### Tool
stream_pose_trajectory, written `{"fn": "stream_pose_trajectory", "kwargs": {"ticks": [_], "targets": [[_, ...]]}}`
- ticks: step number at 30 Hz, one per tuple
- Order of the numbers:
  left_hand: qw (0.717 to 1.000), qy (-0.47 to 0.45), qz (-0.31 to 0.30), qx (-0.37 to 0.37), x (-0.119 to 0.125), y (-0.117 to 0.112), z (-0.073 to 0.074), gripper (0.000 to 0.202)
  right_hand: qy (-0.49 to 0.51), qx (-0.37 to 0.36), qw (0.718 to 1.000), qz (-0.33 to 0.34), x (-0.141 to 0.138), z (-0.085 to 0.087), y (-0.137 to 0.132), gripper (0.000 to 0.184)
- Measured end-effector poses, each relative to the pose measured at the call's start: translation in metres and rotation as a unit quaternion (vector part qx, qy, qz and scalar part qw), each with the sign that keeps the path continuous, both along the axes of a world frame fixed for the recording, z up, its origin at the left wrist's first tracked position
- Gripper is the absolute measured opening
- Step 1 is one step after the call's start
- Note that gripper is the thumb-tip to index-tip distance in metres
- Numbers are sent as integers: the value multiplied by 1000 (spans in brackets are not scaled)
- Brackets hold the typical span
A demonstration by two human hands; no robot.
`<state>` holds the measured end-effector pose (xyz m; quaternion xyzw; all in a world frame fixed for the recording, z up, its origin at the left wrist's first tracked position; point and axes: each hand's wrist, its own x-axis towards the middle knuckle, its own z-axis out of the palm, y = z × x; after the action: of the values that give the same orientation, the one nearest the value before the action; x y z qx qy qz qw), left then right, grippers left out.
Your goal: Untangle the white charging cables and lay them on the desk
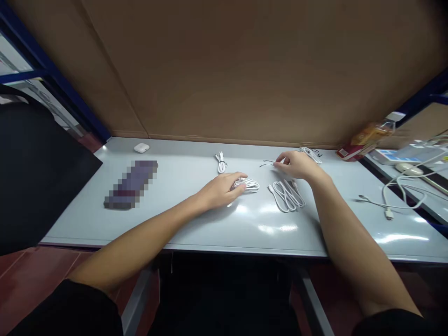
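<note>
My left hand (pixel 224 189) is closed around one end of a coiled white cable (pixel 251 185) near the middle of the table. The thumb and fingers of my right hand (pixel 296 164) pinch at the thin black twist ties (pixel 268 163), which lie to the left of the fingertips. Just below the right hand rests a loosely looped white cable (pixel 289 196). Behind my left hand is a white cable bundle (pixel 221 163) bound with a black tie. Another white cable bundle (pixel 311 154) lies by the back panel, partly behind my right hand.
On the left of the grey table (pixel 203 228) are a white earbud case (pixel 141 148) and a blurred dark object (pixel 131 185). At the right, a drink bottle (pixel 367 137) leans by the panel, and a loose white cable (pixel 402 205) hangs over from the neighbouring desk.
</note>
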<state>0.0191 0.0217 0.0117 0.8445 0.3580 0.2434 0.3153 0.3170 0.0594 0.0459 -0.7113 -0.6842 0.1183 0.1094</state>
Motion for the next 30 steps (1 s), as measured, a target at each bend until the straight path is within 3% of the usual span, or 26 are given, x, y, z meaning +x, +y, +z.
{"fn": "stream_pose_trajectory", "kwargs": {"ticks": [3, 6, 8, 11, 15, 19, 22, 27, 30], "targets": [[999, 9, -49, -3, 0, -4, 1, 49, 26, 16, 999, 34, -27, 8, -12, 31], [996, -7, -84, 10, 1, -8, 3, 44, 68, -29, 993, 95, -60, 9, -31, 39], [997, -19, -73, 24, 1, -7, 5, 32, 64, -70, 989, 116, -78, 6, -43, 40], [998, -27, -2, 50, -4, 1, 10, 29, 40, -70, 988, 134, -92, -1, -54, 40], [985, -24, 158, 68, -18, 23, 12, 25, 34, -51, 983, 173, -96, -5, -57, 38], [970, 41, 236, 50, -27, 43, 5, 21, 7, -52, 981, 184, -95, -2, -56, 18], [963, 79, 254, 32, -24, 50, -4, 33, -6, -62, 983, 175, -90, 4, -55, 6], [959, 97, 267, 15, -18, 54, -11, 33, -24, -105, 981, 159, -71, 12, -50, 11], [963, 91, 252, 0, -20, 52, -10, 32, -21, -76, 982, 171, -67, 14, -48, 11]]}}
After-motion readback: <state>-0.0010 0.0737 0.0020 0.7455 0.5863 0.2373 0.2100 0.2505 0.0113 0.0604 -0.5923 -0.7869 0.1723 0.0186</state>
